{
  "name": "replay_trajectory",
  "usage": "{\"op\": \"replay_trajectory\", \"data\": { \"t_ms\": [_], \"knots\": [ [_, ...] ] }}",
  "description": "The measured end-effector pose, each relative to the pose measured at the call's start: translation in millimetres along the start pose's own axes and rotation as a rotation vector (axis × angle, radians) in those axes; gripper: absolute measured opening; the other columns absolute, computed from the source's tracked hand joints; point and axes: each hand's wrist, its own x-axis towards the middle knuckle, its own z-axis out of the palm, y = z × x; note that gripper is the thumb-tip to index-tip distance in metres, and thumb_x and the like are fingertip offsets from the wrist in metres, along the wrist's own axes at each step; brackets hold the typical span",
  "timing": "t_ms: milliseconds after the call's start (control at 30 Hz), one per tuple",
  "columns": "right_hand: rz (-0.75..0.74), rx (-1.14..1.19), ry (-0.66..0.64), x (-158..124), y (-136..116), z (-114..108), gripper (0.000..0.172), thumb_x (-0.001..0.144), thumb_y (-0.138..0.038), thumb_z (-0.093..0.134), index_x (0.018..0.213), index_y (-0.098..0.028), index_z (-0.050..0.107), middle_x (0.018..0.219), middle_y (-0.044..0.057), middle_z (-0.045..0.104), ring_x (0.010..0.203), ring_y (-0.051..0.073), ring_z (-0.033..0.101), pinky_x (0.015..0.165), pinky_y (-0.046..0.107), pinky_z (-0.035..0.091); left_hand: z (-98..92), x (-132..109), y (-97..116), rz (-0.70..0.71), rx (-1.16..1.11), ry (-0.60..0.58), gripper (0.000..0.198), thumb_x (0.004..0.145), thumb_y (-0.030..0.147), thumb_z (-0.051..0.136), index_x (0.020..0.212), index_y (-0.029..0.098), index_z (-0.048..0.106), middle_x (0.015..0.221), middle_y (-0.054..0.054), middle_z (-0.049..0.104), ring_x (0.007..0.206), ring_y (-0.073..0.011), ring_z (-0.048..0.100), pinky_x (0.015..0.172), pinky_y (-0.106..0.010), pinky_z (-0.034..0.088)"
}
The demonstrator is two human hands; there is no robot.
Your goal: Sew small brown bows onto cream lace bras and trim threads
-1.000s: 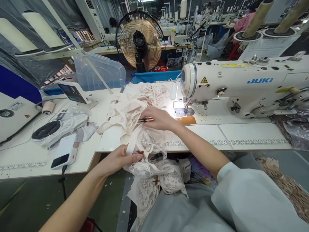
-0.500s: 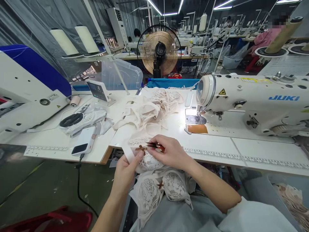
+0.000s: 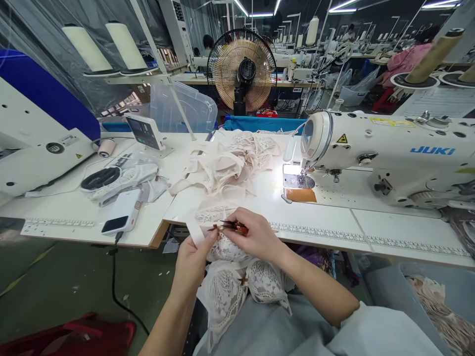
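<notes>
My left hand (image 3: 195,254) is closed on a cream lace bra (image 3: 226,248), its thumb beside a small brown bow (image 3: 214,228). In my right hand (image 3: 252,232) are thread snips (image 3: 232,225) with dark blades and a reddish handle; the blades point left, close to the bow. I cannot tell whether they touch it. Another lace bra (image 3: 224,291) with a brown bow at its centre lies over my lap, just below both hands. Beyond my hands, a heap of cream bras (image 3: 230,163) lies on the sewing table (image 3: 267,207).
A JUKI sewing machine (image 3: 371,148) stands at right, its needle area lit. At left are a white power bank (image 3: 122,212) with a cable, a small display (image 3: 144,132) and another machine (image 3: 48,143). A fan (image 3: 243,71) stands behind the table. A bin (image 3: 393,282) holds fabric at lower right.
The snips' blades have come down and left, nearer the brown bow. My left hand keeps hold of the bra. The whole view has shifted slightly.
</notes>
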Motion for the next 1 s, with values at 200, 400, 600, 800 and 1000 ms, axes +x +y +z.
{"op": "replay_trajectory", "data": {
  "t_ms": [200,400,600,800,1000],
  "knots": [
    [0.007,0.049,0.009,-1.2,3.6,4.6,0.010,0.091,-0.031,0.062,0.095,-0.022,0.061,0.095,0.002,0.065,0.085,0.015,0.061,0.075,0.026,0.045,-2.5,0.2,-5.9,-0.002,-0.008,-0.002,0.052,0.066,0.051,0.088,0.102,0.015,0.078,0.094,-0.011,0.079,0.089,-0.0281,0.073,0.078,-0.036,0.060],
    [0.015,0.051,0.017,-2.1,7.9,8.7,0.005,0.089,-0.026,0.062,0.088,-0.022,0.061,0.090,0.001,0.063,0.083,0.015,0.059,0.076,0.027,0.045,4.4,-1.2,-7.0,-0.010,-0.055,0.018,0.058,0.061,0.053,0.089,0.103,0.015,0.077,0.098,-0.012,0.078,0.096,-0.0304,0.072,0.082,-0.037,0.059],
    [0.002,0.031,0.030,-4.5,10.6,14.7,0.006,0.090,-0.028,0.061,0.088,-0.023,0.060,0.089,0.001,0.062,0.084,0.016,0.059,0.076,0.028,0.045,-0.5,2.1,-15.8,-0.020,-0.028,0.037,0.049,0.062,0.052,0.089,0.092,0.014,0.079,0.087,-0.010,0.078,0.087,-0.0250,0.072,0.077,-0.031,0.057],
    [0.016,0.022,0.043,-4.5,12.7,17.8,0.009,0.089,-0.031,0.061,0.086,-0.023,0.059,0.087,0.001,0.062,0.083,0.016,0.059,0.076,0.028,0.045,-9.8,3.5,-23.5,-0.006,-0.012,-0.009,0.046,0.066,0.047,0.089,0.099,0.016,0.079,0.091,-0.010,0.079,0.091,-0.0256,0.072,0.081,-0.033,0.058],
    [0.037,0.060,0.044,-2.8,13.8,16.7,0.008,0.088,-0.029,0.062,0.085,-0.022,0.060,0.086,0.001,0.062,0.083,0.016,0.058,0.076,0.028,0.044,-8.1,3.5,-24.1,-0.018,-0.021,-0.021,0.050,0.068,0.049,0.087,0.103,0.015,0.078,0.096,-0.011,0.079,0.096,-0.0271,0.071,0.083,-0.034,0.057]
  ]
}}
